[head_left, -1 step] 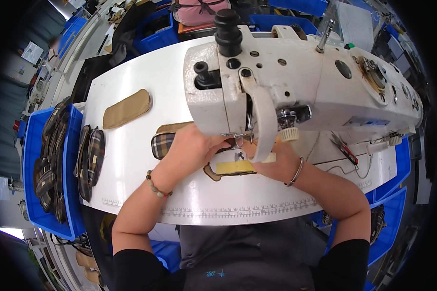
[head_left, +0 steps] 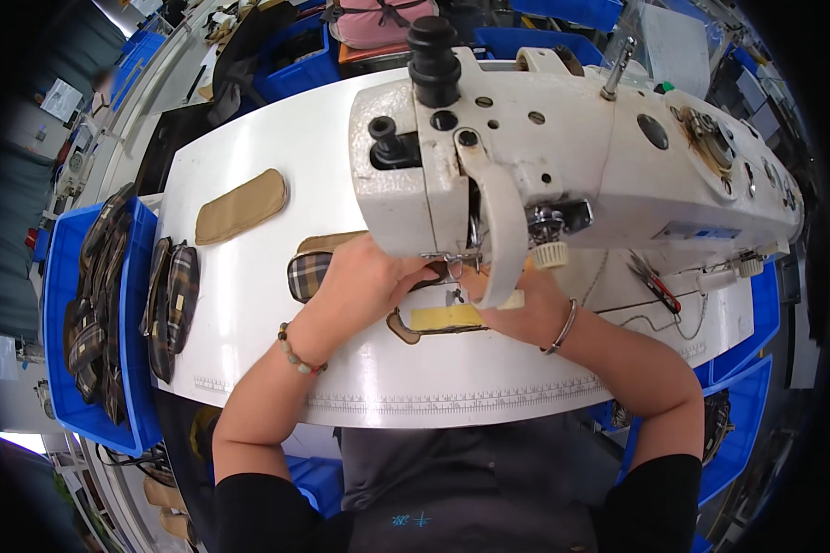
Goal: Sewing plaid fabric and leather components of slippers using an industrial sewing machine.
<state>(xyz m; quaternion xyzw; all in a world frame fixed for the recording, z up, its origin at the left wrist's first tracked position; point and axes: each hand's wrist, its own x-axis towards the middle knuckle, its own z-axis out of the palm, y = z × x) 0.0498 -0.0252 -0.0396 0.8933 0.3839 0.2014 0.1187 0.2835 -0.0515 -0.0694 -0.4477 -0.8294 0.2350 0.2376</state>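
Note:
Under the needle of a white sewing machine (head_left: 563, 157) lies a plaid fabric piece (head_left: 309, 275) with a tan layer along its far edge. My left hand (head_left: 364, 281) rests over it, thumb and fingers pinching its dark edge beside the presser foot (head_left: 452, 270). To the right, my right hand (head_left: 526, 309) is curled close to the needle, its fingers partly hidden by the machine's white curved lever (head_left: 498, 221); what they grip is hidden. A yellow strip (head_left: 444, 319) and a tan curved fabric end (head_left: 401, 327) show between my hands.
A tan padded piece (head_left: 242, 208) lies at the table's left. Plaid pieces (head_left: 183, 300) sit by the left edge, next to a blue bin (head_left: 143, 369) holding several more. Red-handled snips (head_left: 657, 286) lie right of my right hand. A printed ruler (head_left: 406, 404) follows the front edge.

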